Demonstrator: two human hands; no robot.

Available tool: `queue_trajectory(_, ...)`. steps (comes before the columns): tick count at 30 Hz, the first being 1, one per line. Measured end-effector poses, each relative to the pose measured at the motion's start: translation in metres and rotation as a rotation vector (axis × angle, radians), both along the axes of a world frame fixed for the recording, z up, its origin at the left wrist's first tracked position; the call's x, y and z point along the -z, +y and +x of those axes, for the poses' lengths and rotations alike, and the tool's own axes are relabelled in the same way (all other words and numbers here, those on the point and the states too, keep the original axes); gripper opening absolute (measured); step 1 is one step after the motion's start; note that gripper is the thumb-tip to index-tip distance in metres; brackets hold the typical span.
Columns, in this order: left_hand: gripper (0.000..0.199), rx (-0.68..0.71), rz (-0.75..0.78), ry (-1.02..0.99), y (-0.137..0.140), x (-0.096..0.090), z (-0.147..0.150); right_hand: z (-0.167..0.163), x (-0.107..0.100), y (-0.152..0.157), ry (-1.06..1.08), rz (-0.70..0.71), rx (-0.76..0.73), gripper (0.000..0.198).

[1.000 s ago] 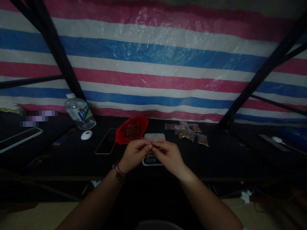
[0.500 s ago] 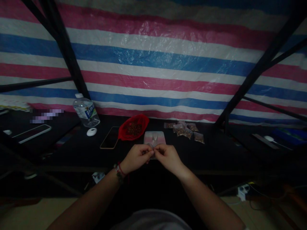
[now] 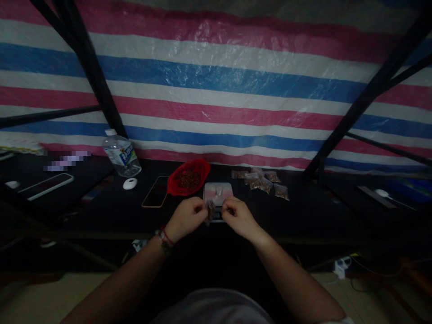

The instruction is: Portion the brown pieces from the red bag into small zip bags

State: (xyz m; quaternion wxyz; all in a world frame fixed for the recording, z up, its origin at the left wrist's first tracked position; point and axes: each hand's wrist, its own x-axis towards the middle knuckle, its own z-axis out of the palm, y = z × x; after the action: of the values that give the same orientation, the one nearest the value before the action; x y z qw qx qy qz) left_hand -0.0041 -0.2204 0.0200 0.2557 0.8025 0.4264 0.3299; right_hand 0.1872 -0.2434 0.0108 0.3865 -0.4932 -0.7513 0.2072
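Observation:
My left hand (image 3: pixel 190 211) pinches a small clear plastic bag (image 3: pixel 210 209) that hangs at the front left of a digital scale (image 3: pixel 227 193). What fills the bag is hard to make out. Curled fingers close my right hand (image 3: pixel 240 219) at the scale's front right corner; anything between them is hidden. A small clear cup-like piece (image 3: pixel 218 191) rests on the scale's pinkish plate. Behind my left hand lies a red bag (image 3: pixel 174 183), its mouth spread wide around brown dried bits. Several filled small bags (image 3: pixel 259 183) are heaped behind my right hand.
Left of the red bag lie a phone (image 3: pixel 155 192) and a white mouse (image 3: pixel 130 183). A clear bottle (image 3: pixel 122 154) stands behind them. Another phone (image 3: pixel 47 186) is far left. Black frame posts (image 3: pixel 97 85) flank a striped sheet (image 3: pixel 219 90). At right lies a white spoon (image 3: pixel 384 193).
My hands, which met over the scale's front, have moved apart. The small bag now hangs from my left hand alone, and the scale's display shows between my hands.

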Motion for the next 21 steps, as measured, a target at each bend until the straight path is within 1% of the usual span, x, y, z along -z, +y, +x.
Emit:
queue_trajectory(1, 0.021, 0.022, 0.038, -0.002, 0.000, -0.003, -0.002, 0.001, 0.002, 0.001, 0.074, 0.031, -0.046, 0.017)
queue_trajectory(3, 0.022, 0.067, 0.075, -0.013, -0.002, -0.009, -0.005, 0.000, 0.006, 0.003, 0.186, 0.049, -0.114, 0.041)
queue_trajectory(4, 0.022, 0.087, 0.079, -0.018, -0.004, -0.011, -0.006, 0.000, 0.009, 0.003, 0.219, 0.021, -0.144, 0.052)
queue_trajectory(5, 0.021, 0.102, 0.084, -0.023, -0.005, -0.012, -0.007, -0.001, 0.012, 0.004, 0.242, -0.030, -0.184, 0.060)
queue_trajectory(6, 0.020, 0.110, 0.093, -0.030, -0.006, -0.013, -0.008, -0.002, 0.014, 0.004, 0.264, -0.099, -0.236, 0.062)
queue_trajectory(7, 0.019, 0.112, 0.105, -0.040, -0.007, -0.014, -0.010, -0.004, 0.016, 0.004, 0.288, -0.181, -0.295, 0.057)
queue_trajectory(9, 0.019, 0.087, 0.119, -0.074, -0.004, -0.015, -0.014, -0.006, 0.017, 0.004, 0.351, -0.333, -0.377, 0.039)
queue_trajectory(11, 0.023, 0.017, 0.125, -0.096, 0.005, -0.013, -0.021, -0.009, 0.017, 0.004, 0.443, -0.415, -0.367, 0.025)
queue_trajectory(12, 0.026, -0.028, 0.132, -0.088, 0.012, -0.010, -0.025, -0.009, 0.017, 0.004, 0.499, -0.439, -0.332, 0.024)
queue_trajectory(13, 0.028, -0.093, 0.162, -0.044, 0.021, -0.005, -0.030, -0.009, 0.016, 0.004, 0.560, -0.466, -0.293, 0.026)
queue_trajectory(15, 0.023, -0.170, 0.248, 0.148, 0.039, 0.006, -0.039, -0.008, 0.016, 0.005, 0.690, -0.542, -0.239, 0.033)
queue_trajectory(16, 0.022, -0.183, 0.272, 0.254, 0.047, 0.013, -0.043, -0.007, 0.016, 0.005, 0.754, -0.584, -0.222, 0.035)
queue_trajectory(18, 0.027, -0.216, 0.271, 0.406, 0.063, 0.028, -0.048, -0.006, 0.016, 0.006, 0.871, -0.634, -0.199, 0.038)
queue_trajectory(21, 0.037, -0.208, 0.283, 0.494, 0.081, 0.046, -0.051, -0.006, 0.017, 0.009, 0.982, -0.636, -0.184, 0.043)
